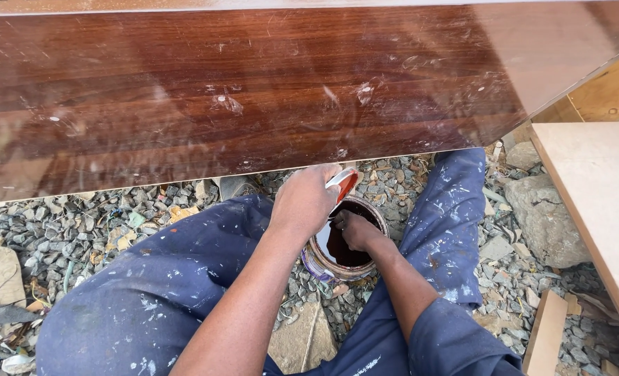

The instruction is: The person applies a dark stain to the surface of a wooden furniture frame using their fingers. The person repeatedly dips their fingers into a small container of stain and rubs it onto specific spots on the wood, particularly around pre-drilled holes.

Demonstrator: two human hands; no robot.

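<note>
One tin [344,244] stands on the gravel [80,223] between the person's two knees, just below the near edge of one long glossy wooden panel [254,83]. Two hands are at the tin. The left hand [306,202] is closed around a small red and white object [344,184] held over the tin's far rim; only the tip of that object shows past the knuckles, so what it is cannot be made out. The right hand [354,228] reaches down inside the tin, fingers curled into the dark liquid; whether it grips anything there cannot be told, because the fingertips are hidden.

The tin is round and open, with a stained, purplish outer rim and a dark brown, shiny liquid inside. Its near left side is covered by the left wrist, and the right forearm crosses its lower right edge.

Two legs in blue work trousers [149,292] spotted with white paint frame the tin. The panel is reddish brown with streaked grain, pale smears and scratches, and it runs off the picture at both sides. On the right lie two large grey rocks [546,219], one pale board [594,188] cut off by the edge, and one short strip of wood [546,334]. A flat stone [302,341] lies between the legs, partly hidden by the left arm.
</note>
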